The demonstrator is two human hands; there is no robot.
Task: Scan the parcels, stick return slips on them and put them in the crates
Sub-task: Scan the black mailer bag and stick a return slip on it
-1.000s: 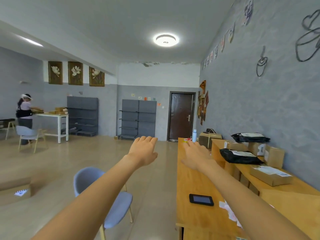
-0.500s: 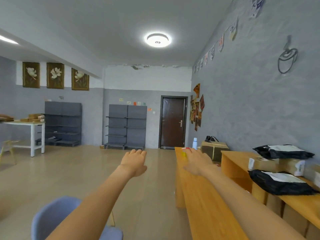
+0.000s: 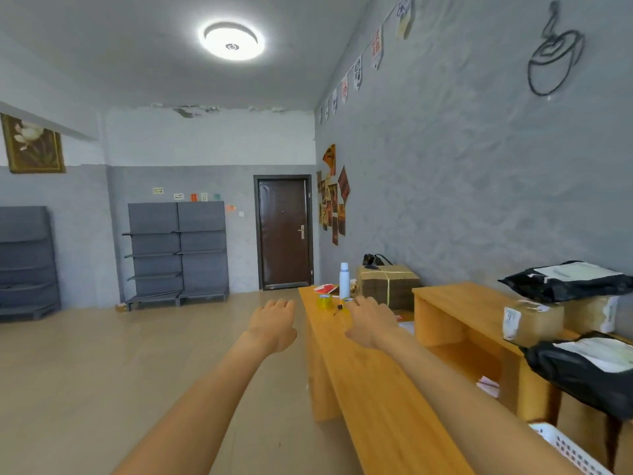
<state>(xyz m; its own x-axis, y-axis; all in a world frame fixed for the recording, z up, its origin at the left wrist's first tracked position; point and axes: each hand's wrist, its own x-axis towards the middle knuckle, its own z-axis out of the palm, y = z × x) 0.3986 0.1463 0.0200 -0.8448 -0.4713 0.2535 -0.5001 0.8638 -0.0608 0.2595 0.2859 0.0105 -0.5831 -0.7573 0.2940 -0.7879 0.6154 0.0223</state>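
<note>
Both my arms stretch forward, palms down. My left hand (image 3: 273, 324) hangs over the floor, fingers relaxed and empty. My right hand (image 3: 370, 322) hovers above the long wooden table (image 3: 387, 399), also empty. Parcels lie at the right: a black bag with a white label (image 3: 568, 281) on top, a taped brown box (image 3: 532, 320) beside it, and another black bag (image 3: 582, 375) lower down. A white crate's corner (image 3: 565, 447) shows at the bottom right.
A white bottle (image 3: 344, 281), yellow tape roll (image 3: 324, 301), red paper (image 3: 327, 288) and a tied stack of cardboard (image 3: 388, 282) sit at the table's far end. A raised wooden shelf (image 3: 459, 299) stands on the right. Grey racks (image 3: 176, 253) and a brown door (image 3: 283, 231) line the far wall.
The view has swung to the right and forward along the table. The chair, phone and the other person have left the frame. Both hands stay outstretched and empty.
</note>
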